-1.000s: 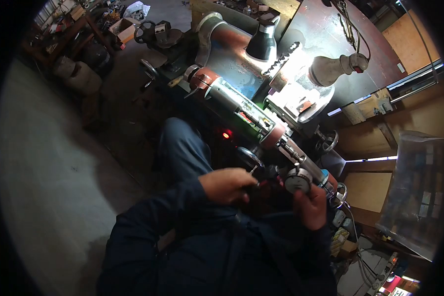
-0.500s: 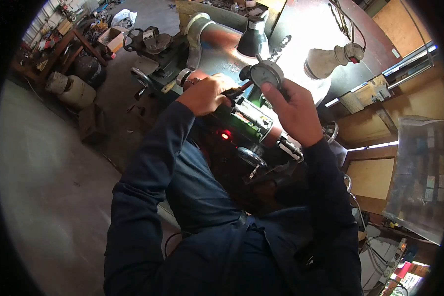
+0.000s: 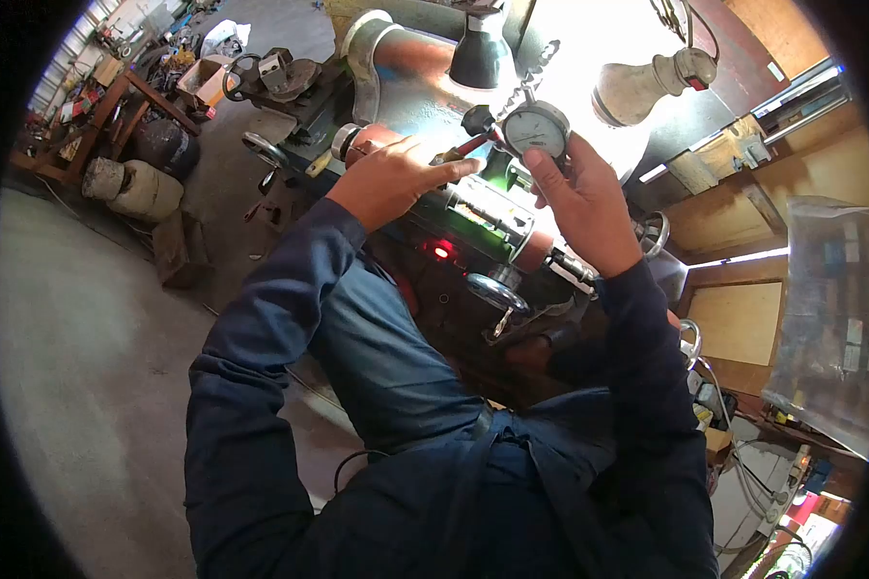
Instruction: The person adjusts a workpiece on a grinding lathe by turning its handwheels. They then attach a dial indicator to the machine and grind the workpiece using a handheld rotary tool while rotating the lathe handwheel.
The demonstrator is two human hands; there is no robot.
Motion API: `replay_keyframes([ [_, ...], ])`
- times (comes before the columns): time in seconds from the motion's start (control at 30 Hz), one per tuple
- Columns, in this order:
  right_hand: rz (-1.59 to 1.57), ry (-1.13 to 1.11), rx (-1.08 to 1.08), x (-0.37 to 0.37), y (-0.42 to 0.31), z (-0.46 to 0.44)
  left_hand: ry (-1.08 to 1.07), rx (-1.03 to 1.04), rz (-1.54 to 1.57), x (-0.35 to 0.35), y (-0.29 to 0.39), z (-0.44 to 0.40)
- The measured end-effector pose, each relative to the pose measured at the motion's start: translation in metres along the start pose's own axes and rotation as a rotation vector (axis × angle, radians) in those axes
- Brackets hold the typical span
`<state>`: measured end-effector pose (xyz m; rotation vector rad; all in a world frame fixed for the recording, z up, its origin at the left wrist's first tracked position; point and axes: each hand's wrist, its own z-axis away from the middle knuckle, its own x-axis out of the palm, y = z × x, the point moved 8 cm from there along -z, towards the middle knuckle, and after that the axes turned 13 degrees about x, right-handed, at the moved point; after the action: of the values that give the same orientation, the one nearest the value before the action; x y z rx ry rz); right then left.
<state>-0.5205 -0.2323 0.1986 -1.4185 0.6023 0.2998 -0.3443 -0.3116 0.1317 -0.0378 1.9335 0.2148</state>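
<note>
My right hand (image 3: 581,198) is closed around a round dial gauge (image 3: 536,130), thumb against the lower rim and pale face turned toward me. Beside the gauge is a black knob (image 3: 476,121), and a slim tool with a red section (image 3: 468,148) runs from there toward my left hand (image 3: 386,181). That hand is curled around the tool's near end, its index finger stretched along it; the rest lies hidden under the fingers. Both hands are above a green and red machine (image 3: 492,217) with bright metal shafts. A chrome handwheel (image 3: 497,291) sits below them.
A black-shaded lamp (image 3: 483,60) and a pale lamp (image 3: 637,92) stand behind the gauge. A small red light (image 3: 441,251) glows on the machine's front. Gas cylinders (image 3: 145,188) lie on the floor at left; a plastic sheet (image 3: 821,309) hangs at right.
The gauge and my right hand have shifted slightly right and up, the dial facing me more. My left hand's index finger has straightened along the tool. The view has tilted a little.
</note>
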Motion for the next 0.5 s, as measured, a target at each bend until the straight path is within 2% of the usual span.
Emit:
replay_keyframes([
  [0.1,-0.043,0.063,-0.03,0.0,0.01,-0.002,0.006,-0.023,-0.047,0.002,0.007,-0.003],
  [0.2,-0.106,0.058,0.015,0.002,0.017,-0.005,0.102,0.016,-0.202,0.0,0.014,-0.003],
  [0.3,-0.094,0.121,-0.121,0.0,0.017,-0.008,0.251,0.053,-0.15,-0.005,0.017,-0.002],
  [0.4,-0.06,0.11,-0.143,0.001,0.022,-0.015,0.245,0.004,-0.015,0.009,0.007,0.001],
  [0.5,-0.009,0.13,-0.14,-0.003,0.023,-0.014,0.258,0.036,-0.013,0.007,0.005,0.004],
])
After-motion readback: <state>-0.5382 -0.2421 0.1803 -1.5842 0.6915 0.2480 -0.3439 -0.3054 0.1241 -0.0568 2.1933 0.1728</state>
